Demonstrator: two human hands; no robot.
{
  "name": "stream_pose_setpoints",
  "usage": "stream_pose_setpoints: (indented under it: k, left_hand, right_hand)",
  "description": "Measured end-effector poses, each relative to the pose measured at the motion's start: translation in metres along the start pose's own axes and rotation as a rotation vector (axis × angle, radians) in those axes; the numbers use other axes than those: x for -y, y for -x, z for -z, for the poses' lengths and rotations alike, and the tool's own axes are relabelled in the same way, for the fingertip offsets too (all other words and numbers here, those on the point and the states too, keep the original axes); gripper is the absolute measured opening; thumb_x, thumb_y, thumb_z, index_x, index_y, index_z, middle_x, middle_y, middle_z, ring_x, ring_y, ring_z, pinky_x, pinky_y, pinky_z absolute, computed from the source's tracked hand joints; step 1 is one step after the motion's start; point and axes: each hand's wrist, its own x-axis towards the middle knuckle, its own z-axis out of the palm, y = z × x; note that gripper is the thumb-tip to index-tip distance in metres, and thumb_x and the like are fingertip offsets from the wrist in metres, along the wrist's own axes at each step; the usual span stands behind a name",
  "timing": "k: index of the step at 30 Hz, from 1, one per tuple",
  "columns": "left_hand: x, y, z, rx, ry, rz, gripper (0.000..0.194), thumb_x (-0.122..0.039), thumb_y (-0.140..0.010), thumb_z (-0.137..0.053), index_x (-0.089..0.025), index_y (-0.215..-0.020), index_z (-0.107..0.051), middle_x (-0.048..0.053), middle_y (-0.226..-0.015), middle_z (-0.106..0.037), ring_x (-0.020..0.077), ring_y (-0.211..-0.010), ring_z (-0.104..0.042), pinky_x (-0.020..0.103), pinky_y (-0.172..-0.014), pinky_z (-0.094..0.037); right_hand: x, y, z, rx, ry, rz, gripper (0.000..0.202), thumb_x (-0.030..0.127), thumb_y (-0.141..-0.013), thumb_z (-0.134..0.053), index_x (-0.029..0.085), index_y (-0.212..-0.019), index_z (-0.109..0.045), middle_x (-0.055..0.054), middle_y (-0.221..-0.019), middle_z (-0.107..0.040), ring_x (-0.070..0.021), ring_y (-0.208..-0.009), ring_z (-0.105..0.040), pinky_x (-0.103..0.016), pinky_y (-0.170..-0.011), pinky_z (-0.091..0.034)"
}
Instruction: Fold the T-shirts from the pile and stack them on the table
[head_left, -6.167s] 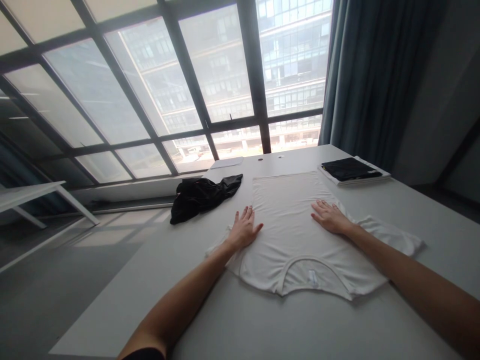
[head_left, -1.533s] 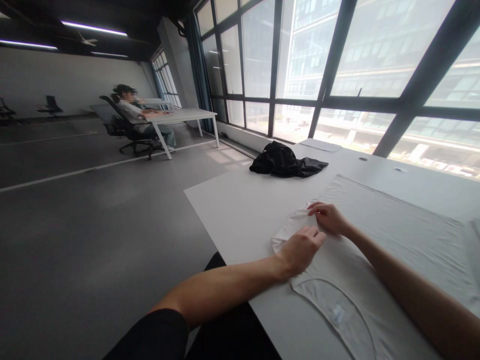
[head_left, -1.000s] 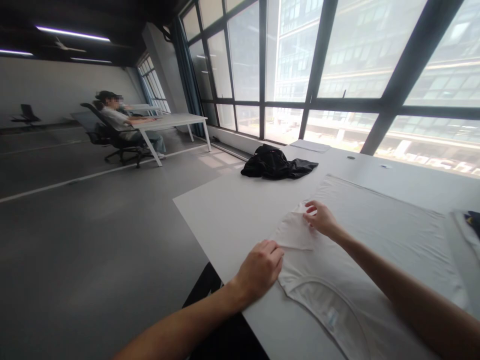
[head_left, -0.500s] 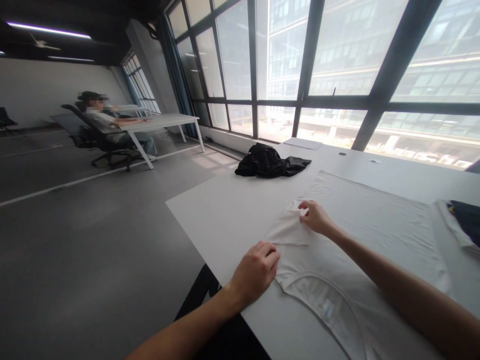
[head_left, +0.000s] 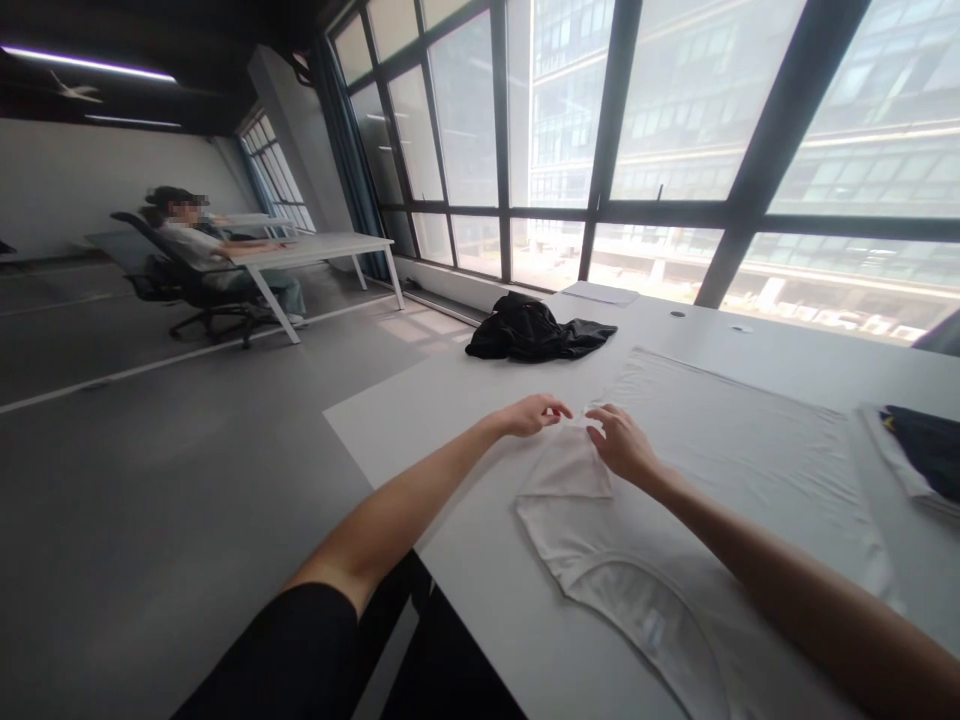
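Observation:
A white shirt lies spread on the white table, its neckline toward me and its sleeve folded inward over the body. My left hand hovers at the far left edge of the sleeve, thumb and fingers apart, holding nothing. Just right of it, my right hand is at the upper edge of the folded sleeve. Its thumb and fingers are parted with nothing visible between them.
A crumpled black garment lies beyond my hands. Folded dark and white clothing is at the right edge. Papers rest by the window. A seated person is at another table.
My left hand has left the near sleeve edge and moved away from me, up beside my right hand. The right hand stays near the sleeve. The view has shifted slightly.

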Motion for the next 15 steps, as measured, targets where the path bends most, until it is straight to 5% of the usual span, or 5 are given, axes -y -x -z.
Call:
stream_pose_setpoints:
  k: [6,15]
  left_hand:
    - [0.024,-0.032,-0.007,0.181,0.001,-0.083,0.033,-0.004,-0.08,-0.057,-0.019,-0.102,-0.076,0.003,-0.103,-0.064,0.0138,-0.09,-0.062,0.022,-0.086,-0.049]
    - [0.035,-0.041,-0.029,0.096,-0.01,-0.072,0.016,-0.019,-0.083,-0.061,-0.016,-0.089,-0.076,0.006,-0.103,-0.061,0.0179,-0.09,-0.059,0.027,-0.086,-0.049]
  right_hand:
    - [-0.016,-0.01,-0.011,0.087,-0.11,-0.091,0.017,0.025,-0.09,-0.058,0.018,-0.09,-0.073,-0.008,-0.096,-0.067,-0.0207,-0.089,-0.061,-0.03,-0.082,-0.043]
    - [-0.022,-0.012,-0.016,-0.004,-0.483,-0.139,0.013,0.031,-0.086,-0.054,0.021,-0.085,-0.061,0.002,-0.068,-0.059,-0.0155,-0.064,-0.053,-0.027,-0.062,-0.04]
